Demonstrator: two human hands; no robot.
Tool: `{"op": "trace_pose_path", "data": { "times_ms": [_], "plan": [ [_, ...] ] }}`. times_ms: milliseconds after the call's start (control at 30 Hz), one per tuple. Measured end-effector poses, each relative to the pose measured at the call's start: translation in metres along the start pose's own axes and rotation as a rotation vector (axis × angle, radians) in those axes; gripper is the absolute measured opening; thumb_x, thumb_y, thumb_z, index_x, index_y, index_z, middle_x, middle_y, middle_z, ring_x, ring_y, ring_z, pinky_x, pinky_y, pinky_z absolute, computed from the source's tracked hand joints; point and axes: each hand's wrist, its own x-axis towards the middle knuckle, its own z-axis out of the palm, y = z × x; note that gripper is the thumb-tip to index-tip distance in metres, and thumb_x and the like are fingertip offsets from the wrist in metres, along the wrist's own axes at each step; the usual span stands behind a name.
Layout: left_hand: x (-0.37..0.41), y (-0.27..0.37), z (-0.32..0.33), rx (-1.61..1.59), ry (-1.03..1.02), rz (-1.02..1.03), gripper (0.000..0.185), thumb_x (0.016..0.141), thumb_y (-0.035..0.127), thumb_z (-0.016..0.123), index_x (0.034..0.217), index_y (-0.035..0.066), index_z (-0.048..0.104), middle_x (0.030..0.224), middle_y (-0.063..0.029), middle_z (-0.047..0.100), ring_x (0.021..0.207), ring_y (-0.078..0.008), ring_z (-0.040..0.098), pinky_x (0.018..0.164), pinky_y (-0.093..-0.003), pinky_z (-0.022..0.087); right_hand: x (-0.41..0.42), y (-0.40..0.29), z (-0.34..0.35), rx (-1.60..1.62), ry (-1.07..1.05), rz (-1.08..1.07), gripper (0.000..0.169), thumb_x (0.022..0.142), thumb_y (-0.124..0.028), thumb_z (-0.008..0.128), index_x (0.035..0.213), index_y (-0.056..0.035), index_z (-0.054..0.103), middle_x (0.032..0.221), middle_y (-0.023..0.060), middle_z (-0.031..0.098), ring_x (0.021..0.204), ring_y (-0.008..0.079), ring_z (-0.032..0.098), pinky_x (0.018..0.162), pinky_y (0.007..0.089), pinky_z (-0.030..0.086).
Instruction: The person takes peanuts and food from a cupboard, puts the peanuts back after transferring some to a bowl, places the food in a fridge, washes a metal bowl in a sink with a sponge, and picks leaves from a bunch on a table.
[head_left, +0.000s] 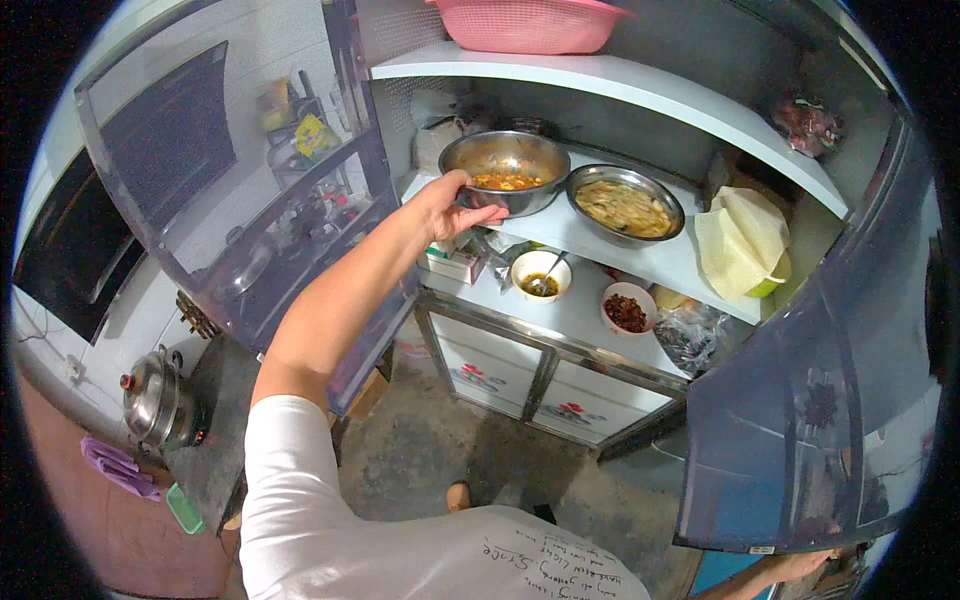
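Note:
My left hand (461, 206) reaches into the open cabinet and grips the near left side of a stainless steel bowl (517, 201), thumb by the rim and fingers low on its side. Reddish-orange food (506, 181) lies in that bowl. Right beside it on the middle shelf (547, 225) is a second steel bowl (645, 236), holding pale sliced food in liquid. At the lower right, my right hand (802, 565) is against the bottom edge of the right mesh door (750, 465); its fingers are mostly hidden.
The left mesh door (292, 255) stands swung out beside my arm. Below are a white bowl with a spoon (536, 287) and a bowl of dark red pieces (626, 313). A yellowish cloth (742, 244) lies at right, a pink basket (529, 26) above. A steel pot (154, 401) stands left.

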Motion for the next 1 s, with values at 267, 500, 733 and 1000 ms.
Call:
{"op": "trace_pose_path", "data": {
  "times_ms": [267,500,733,1000],
  "plan": [
    [0.04,0.0,-0.001,0.046,-0.049,0.114,0.065,0.093,0.035,0.05,0.132,-0.011,0.026,0.113,-0.0336,0.054,0.098,-0.0453,0.062,0.072,-0.038,0.061,0.007,-0.07,-0.031,0.619,0.026,0.358,0.044,0.096,-0.031,0.051,0.123,0.0028,0.055,0.11,0.0176,0.061,0.092,0.025,0.061,0.08,0.0361,0.051],
    [0.005,-0.065,0.053,0.051,-0.154,-0.011,0.096,0.091,0.041,0.06,0.144,-0.005,-0.006,0.125,-0.0435,0.041,0.106,-0.0451,0.059,0.081,-0.0425,0.059,0.01,-0.073,-0.04,0.402,0.052,0.052,0.036,0.095,-0.03,0.052,0.11,0.0024,0.059,0.099,0.0128,0.06,0.09,0.0212,0.058,0.079,0.0346,0.048],
    [0.038,-0.109,0.115,-0.121,-0.365,-0.188,0.052,0.096,0.017,0.048,0.136,-0.007,0.025,0.13,-0.0417,0.036,0.117,-0.0501,0.048,0.096,-0.0457,0.051,0.006,-0.095,-0.045,0.74,0.005,0.266,0.035,0.09,-0.027,0.06,0.111,0.0012,0.056,0.095,0.0131,0.061,0.084,0.0208,0.058,0.07,0.033,0.05],
    [0.058,-0.112,0.125,-0.083,-0.317,-0.141,0.046,0.091,0.0,0.039,0.134,-0.01,0.026,0.129,-0.0392,0.039,0.114,-0.0524,0.05,0.085,-0.0457,0.057,0.002,-0.099,-0.041,1.326,-0.027,0.575,0.031,0.093,-0.017,0.056,0.119,-0.0009,0.052,0.106,0.0092,0.06,0.089,0.0171,0.057,0.078,0.0315,0.05]
  ]
}}
